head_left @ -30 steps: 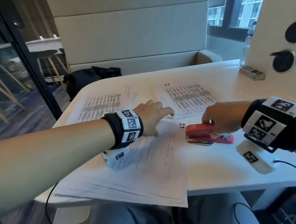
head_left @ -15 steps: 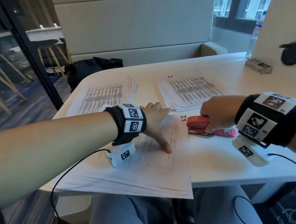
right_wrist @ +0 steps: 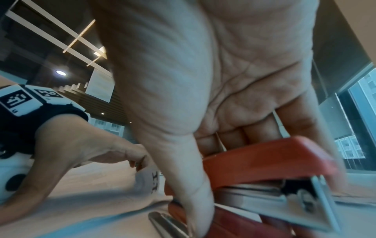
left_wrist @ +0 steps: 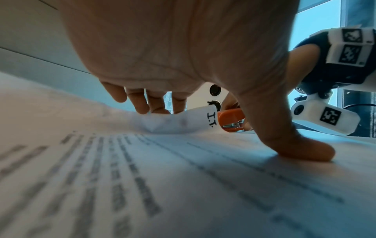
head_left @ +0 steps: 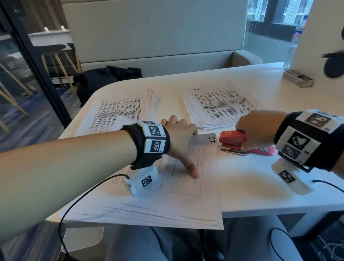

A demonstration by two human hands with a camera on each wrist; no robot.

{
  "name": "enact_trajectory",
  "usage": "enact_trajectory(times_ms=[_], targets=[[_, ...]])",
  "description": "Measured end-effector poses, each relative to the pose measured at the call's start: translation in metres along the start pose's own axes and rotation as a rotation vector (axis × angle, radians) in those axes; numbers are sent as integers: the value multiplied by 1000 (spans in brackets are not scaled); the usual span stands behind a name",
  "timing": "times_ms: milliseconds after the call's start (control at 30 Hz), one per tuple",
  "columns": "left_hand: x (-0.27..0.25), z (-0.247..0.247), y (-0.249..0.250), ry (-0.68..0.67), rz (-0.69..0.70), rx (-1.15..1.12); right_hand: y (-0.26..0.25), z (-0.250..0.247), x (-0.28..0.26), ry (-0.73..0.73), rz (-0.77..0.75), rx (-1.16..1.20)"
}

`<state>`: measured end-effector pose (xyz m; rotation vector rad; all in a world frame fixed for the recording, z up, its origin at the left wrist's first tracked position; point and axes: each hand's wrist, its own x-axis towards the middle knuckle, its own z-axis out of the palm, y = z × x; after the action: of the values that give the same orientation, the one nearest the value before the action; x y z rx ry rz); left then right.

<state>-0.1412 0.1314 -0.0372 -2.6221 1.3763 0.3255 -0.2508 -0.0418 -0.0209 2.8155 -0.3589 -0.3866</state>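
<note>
Left hand [head_left: 178,136] spread wide over a stack of papers [head_left: 173,196], thumb pressed flat on the top sheet, fingertips [left_wrist: 140,104] bearing on its far corner, which curls up showing a printed "11". Right hand [head_left: 256,131] grips a red stapler [head_left: 231,138], fingers over its top. The sheets appear gathered but not yet stapled: the stapler sits on the white table [head_left: 257,187] just beside the corner, not around it. The stack, slightly fanned, overhangs the table's near edge.
</note>
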Motion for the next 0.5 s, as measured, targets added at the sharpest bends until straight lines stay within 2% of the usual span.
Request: enact_trajectory(times_ms=[67, 167, 267, 333, 433, 500], targets=[[-1, -1, -1, -2, -3, -24, 0, 1, -3, -11, 9, 31], [-4, -6, 1, 7, -26, -196, -2, 2, -6, -2, 26, 98], [2, -6, 0, 136, 32, -317, 0, 4, -7, 56, 53, 208], [5, -7, -2, 205, 70, -447, -1, 1, -10, 132, 15, 387], [9, -15, -5, 299, 117, -561, -10, -9, -15, 198, -75, 828], [9, -22, -7, 396, 142, -619, -18, -14, -17, 221, -87, 1019]])
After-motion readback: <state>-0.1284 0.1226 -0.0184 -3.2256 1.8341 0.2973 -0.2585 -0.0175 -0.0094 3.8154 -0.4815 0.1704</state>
